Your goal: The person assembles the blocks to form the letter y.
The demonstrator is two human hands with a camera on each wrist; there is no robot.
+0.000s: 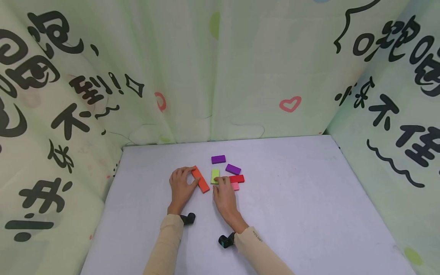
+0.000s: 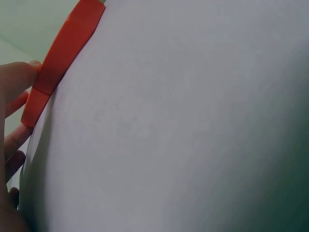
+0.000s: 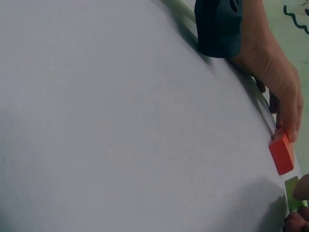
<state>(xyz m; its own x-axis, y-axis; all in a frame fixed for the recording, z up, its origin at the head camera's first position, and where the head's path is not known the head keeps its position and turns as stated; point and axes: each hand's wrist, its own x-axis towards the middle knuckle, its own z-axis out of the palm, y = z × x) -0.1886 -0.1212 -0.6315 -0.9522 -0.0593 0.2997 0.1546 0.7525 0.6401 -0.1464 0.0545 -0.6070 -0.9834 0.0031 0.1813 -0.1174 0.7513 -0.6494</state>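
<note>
My left hand (image 1: 181, 186) holds an orange strip (image 1: 200, 179) on the white table, thumb near its middle and index finger at its far end. In the left wrist view a seam crosses the orange strip (image 2: 65, 48), showing two blocks end to end. To the right, my right hand (image 1: 225, 196) pinches a yellow-green block (image 1: 214, 173). The right wrist view shows fingertips (image 3: 301, 188) over this green block (image 3: 292, 186), close to the near end of the orange strip (image 3: 282, 157).
Right beside my right hand lie a red block (image 1: 237, 178) and a pink block (image 1: 235, 186), the pink one partly hidden. Two purple blocks (image 1: 218, 159) lie farther back. A printed curtain (image 1: 240, 76) rises behind the white table (image 1: 292, 210) and along its sides.
</note>
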